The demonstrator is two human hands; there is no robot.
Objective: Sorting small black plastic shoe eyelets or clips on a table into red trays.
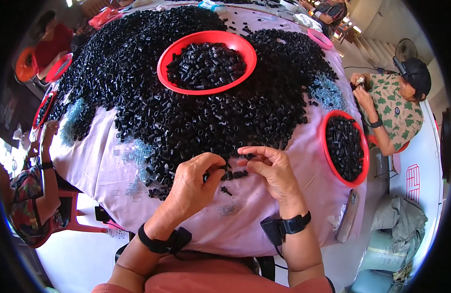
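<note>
Both my hands are raised over the near edge of a large heap of small black plastic tube-shaped parts (220,117). My left hand (194,183) is closed, its curled fingers around a small black part (206,177). Thumb and fingers of my right hand (274,171) pinch another small black part (249,156). A short row of black parts (235,174) lies on the pink cloth (264,219) between the hands. Closer to me, a single black piece with a thin stem (226,191) lies beside a small cluster of fine springs (228,209).
A red bowl (168,80) of black parts sits on the heap; another red bowl (364,168) stands at right. Spring piles (137,156) (328,93) lie at the heap's edges. A long narrow tool (347,215) rests near right. Co-workers (396,107) (32,195) sit at both sides.
</note>
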